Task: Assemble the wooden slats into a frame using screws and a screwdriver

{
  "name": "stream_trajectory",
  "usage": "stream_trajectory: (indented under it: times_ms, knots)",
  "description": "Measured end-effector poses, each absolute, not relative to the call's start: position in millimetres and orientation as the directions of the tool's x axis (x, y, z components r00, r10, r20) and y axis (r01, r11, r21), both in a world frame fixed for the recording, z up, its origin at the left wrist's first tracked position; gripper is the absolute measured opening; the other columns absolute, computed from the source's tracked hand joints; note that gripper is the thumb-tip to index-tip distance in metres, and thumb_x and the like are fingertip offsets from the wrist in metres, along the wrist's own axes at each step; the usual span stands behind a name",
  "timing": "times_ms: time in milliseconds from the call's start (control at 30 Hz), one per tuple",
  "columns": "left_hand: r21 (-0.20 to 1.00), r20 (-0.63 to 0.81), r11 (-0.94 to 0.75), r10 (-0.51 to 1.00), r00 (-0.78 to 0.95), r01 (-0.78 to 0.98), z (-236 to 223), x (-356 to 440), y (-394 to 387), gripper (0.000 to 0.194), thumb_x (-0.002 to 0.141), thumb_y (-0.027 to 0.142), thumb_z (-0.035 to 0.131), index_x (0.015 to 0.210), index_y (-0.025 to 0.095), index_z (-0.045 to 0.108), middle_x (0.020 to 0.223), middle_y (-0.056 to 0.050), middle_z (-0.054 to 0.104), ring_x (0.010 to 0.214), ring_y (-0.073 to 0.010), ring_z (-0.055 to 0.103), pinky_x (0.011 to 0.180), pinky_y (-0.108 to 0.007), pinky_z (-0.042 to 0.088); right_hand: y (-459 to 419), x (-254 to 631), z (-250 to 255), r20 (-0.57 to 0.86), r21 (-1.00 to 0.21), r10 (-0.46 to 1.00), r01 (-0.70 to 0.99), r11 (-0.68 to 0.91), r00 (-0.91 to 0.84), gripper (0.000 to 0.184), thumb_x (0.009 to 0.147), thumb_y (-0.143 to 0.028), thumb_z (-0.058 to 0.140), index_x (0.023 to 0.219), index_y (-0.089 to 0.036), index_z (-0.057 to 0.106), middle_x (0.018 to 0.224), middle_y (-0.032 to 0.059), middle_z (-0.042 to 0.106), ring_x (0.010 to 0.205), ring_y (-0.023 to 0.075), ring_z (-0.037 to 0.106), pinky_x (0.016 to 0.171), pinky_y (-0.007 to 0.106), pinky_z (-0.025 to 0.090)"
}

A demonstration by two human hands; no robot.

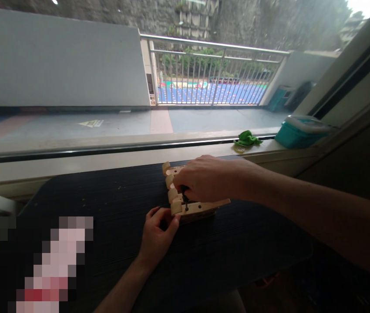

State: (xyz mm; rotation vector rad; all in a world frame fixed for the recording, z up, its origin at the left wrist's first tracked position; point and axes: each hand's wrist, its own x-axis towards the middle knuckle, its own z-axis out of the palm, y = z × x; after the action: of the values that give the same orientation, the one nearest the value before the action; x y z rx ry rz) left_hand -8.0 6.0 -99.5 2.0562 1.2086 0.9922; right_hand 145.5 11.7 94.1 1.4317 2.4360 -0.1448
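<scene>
A light wooden assembly (204, 207) lies on the dark table, with stubby rounded wooden pieces along its left side and small dark holes in its near bar. My left hand (159, 228) is closed at its near left corner, thumb and fingers pinching the nearest rounded piece (176, 208). Over the assembly, my right hand (204, 178) is curled with the palm down, hiding much of the wood. A slim dark tool (185, 198) shows below its fingers, pointing down at the near bar beside a dark hole or screw. The tool's exact kind is hidden by the hand.
The dark table (106, 195) meets a white windowsill (74, 167). On the sill are a green cloth (248, 138) and a teal box with a pale lid (297, 132). A blurred-out pixelated patch covers the lower left. Outside the glass stands a metal railing (217, 74).
</scene>
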Motion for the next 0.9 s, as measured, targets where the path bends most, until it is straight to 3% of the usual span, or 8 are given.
stream_trajectory:
  times_ms: [133,433,700,900]
  knots:
    - [0.754,0.309,-0.444,0.890,0.336,0.483,-97.5,-7.6,5.9,0.024,0.074,0.041,0.053,0.063,0.020,0.057,0.057,0.003,0.055,0.066,-0.0146,0.055,0.080,-0.032,0.046,14.4,146.0,91.4,-0.328,0.043,0.810,0.849,0.527,-0.486,0.020,0.079,-0.021,0.049,0.087,-0.015,0.067,0.082,0.0067,0.065,0.067,0.0142,0.054,0.060,0.025,0.038]
    - [0.754,0.299,-0.437,0.893,0.337,0.490,-100.0,-8.2,5.8,0.025,0.075,0.042,0.053,0.063,0.020,0.056,0.059,0.002,0.055,0.071,-0.0158,0.056,0.082,-0.033,0.044,18.1,141.2,85.1,-0.328,0.069,0.858,0.896,0.438,-0.394,0.028,0.082,-0.027,0.045,0.091,-0.012,0.066,0.087,0.0120,0.066,0.075,0.0168,0.058,0.065,0.027,0.039]
    - [0.759,0.294,-0.428,0.898,0.327,0.491,-100.0,-8.0,6.2,0.025,0.075,0.042,0.053,0.063,0.020,0.056,0.059,0.002,0.055,0.071,-0.0159,0.055,0.081,-0.032,0.045,14.8,149.0,89.8,-0.327,0.031,0.818,0.860,0.510,-0.473,0.020,0.075,-0.017,0.052,0.088,-0.018,0.067,0.079,0.0040,0.065,0.064,0.0128,0.052,0.057,0.025,0.034]
    - [0.763,0.278,-0.415,0.903,0.328,0.496,-100.6,-8.8,6.4,0.025,0.075,0.043,0.054,0.068,0.019,0.058,0.062,0.001,0.057,0.070,-0.0164,0.056,0.077,-0.032,0.046,17.6,150.2,83.5,-0.324,0.030,0.836,0.879,0.476,-0.442,0.016,0.077,-0.019,0.052,0.085,-0.016,0.067,0.077,0.0054,0.065,0.065,0.0136,0.054,0.057,0.025,0.035]
